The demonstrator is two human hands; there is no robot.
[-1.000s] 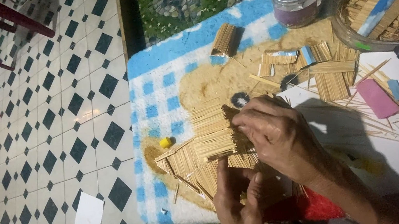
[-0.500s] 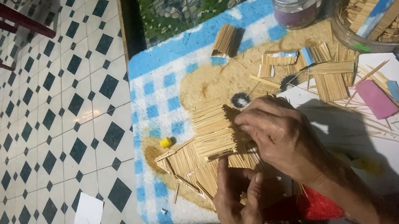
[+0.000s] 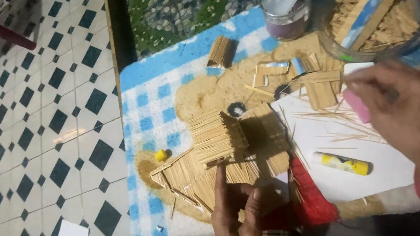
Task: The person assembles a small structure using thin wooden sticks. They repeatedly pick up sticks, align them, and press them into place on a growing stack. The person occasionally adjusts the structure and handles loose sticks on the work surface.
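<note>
Your right hand point(image 3: 397, 102) had lifted off the toothpick house point(image 3: 220, 155) and hovered blurred, loosely curled and empty, over the white paper point(image 3: 347, 159). The house, pale layered sticks, sat on the checked mat point(image 3: 151, 107); your left hand point(image 3: 237, 213), fingers spread, touched its base.

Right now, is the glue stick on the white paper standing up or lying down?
Lying down. The glue stick rests flat on its side on the white paper, slanted, with its yellow end toward the lower right. Neither hand touches it.
</note>
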